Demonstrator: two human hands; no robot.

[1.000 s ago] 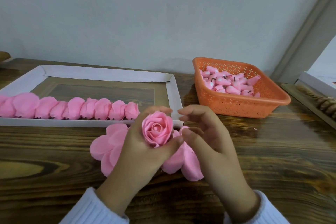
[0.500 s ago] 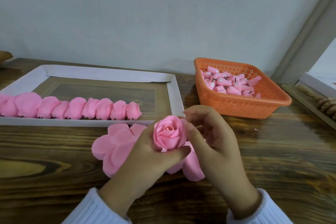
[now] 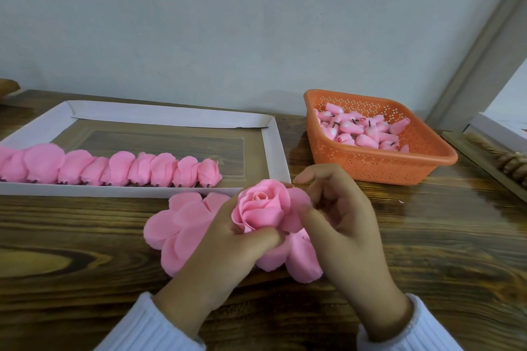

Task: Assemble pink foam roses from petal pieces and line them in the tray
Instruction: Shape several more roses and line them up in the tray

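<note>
Head view: looking down on a dark wood-grain worktop (image 3: 71,236), described left to right.
Tray: a shallow white cardboard tray (image 3: 273,148) sits at the far left; its open slot for the next flower is at its right end, just up and left of the hands.
Row in tray: a line of finished pink foam roses (image 3: 119,169) lies on its side along the near wall, running left to right.
Loose petals: flat pink foam petal pieces (image 3: 174,222) lie on the worktop, partly under both hands.
Left hand (image 3: 228,253): clenched round the base of the pink foam rose being built (image 3: 262,208), bloom facing up; this hand is nearer the tray.
Rose look: tight spiral centre, soft matte outer petals.
Right hand (image 3: 339,225): fingertips pinching an outer petal against the rose's right side.
Basket: an orange perforated plastic basket (image 3: 427,162) of pink foam bud cores (image 3: 362,131) stands beyond the right hand.
</note>
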